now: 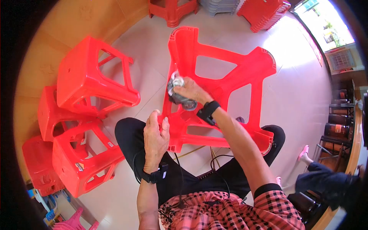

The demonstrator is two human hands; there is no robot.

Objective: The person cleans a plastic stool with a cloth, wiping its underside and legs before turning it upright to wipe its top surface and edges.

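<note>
A red plastic stool [251, 63] is turned over in front of me between my knees, its legs pointing up toward me. My right hand [191, 92] is closed around a crumpled grey cloth [187, 103] and presses it on the stool's left side, near a leg. Part of the cloth is hidden under the fingers. At the stool's lower left edge, my left hand [156, 136] grips the rim, with the thumb on the near side and the fingers along the outside. Both wrists wear black bands.
Several red stools stand at the left, including an upright one [78, 76] and a lower one [73, 165]. Stacked red stools [264, 13] and grey stools [218, 7] are at the back. Another person's leg [318, 178] in a pink shoe is at right, beside shelves of dark jars [337, 129].
</note>
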